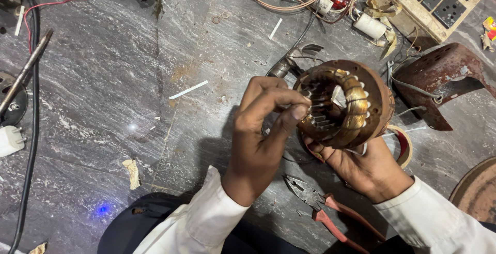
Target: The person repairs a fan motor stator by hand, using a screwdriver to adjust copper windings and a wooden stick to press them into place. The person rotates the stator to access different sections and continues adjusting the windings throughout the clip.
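Grey veined stone floor (pixel 103 88) with a tile seam, dust, paper scraps and glossy light glints, a cream switchboard (pixel 429 1) at the far edge, black cable (pixel 32 130) trailing left

Stator (pixel 343 104) between hands; pliers (pixel 323 210) on floor beneath.

Red-handled pliers (pixel 323 210) lie on the grey stone floor (pixel 103 88). A rusty metal cover (pixel 444 75) sits near a cream switchboard (pixel 429 1), and a white strip (pixel 188 89) lies apart.
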